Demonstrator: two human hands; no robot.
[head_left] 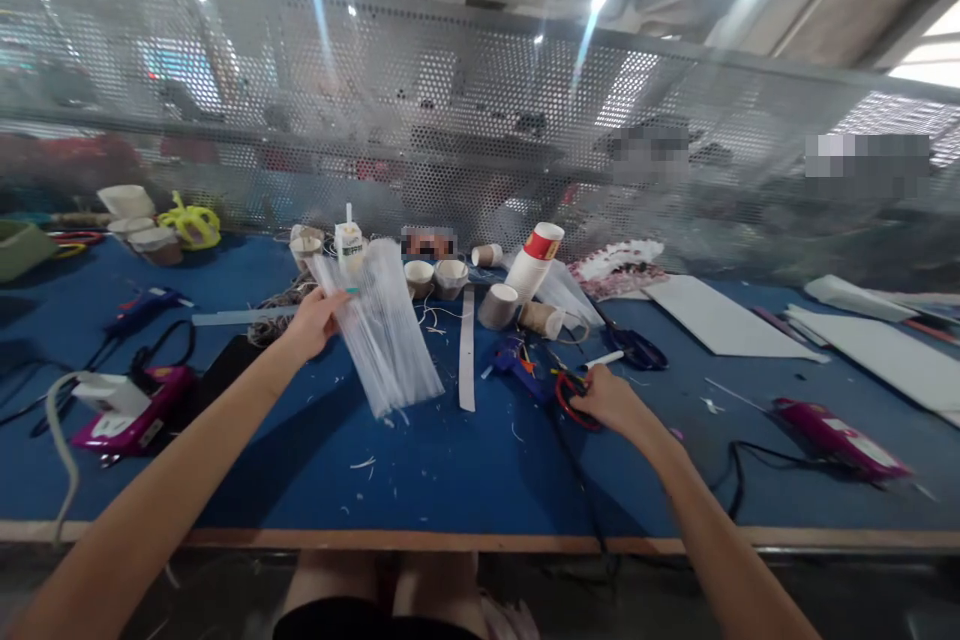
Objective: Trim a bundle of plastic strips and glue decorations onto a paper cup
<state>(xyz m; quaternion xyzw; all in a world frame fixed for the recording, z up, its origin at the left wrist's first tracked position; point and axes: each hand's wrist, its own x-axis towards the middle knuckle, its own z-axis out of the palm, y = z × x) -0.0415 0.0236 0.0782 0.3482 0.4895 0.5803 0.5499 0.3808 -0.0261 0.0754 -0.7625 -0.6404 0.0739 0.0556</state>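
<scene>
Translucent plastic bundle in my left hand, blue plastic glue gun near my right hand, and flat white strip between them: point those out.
Translucent plastic bundle [394,340]: head view, its middle.
Blue plastic glue gun [521,373]: head view, its body.
Flat white strip [466,350]: head view, mid-length.

Perforated metal screen [360,135] stands along back edge of worktop [465,490]. Yellow item [193,226] sits near back-left corner; white panels [885,355] lie toward right edge.

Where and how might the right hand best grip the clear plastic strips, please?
I would grip the clear plastic strips near their lower end, from the right: they spread long and slanted, and the left hand holds their upper left edge.
</scene>
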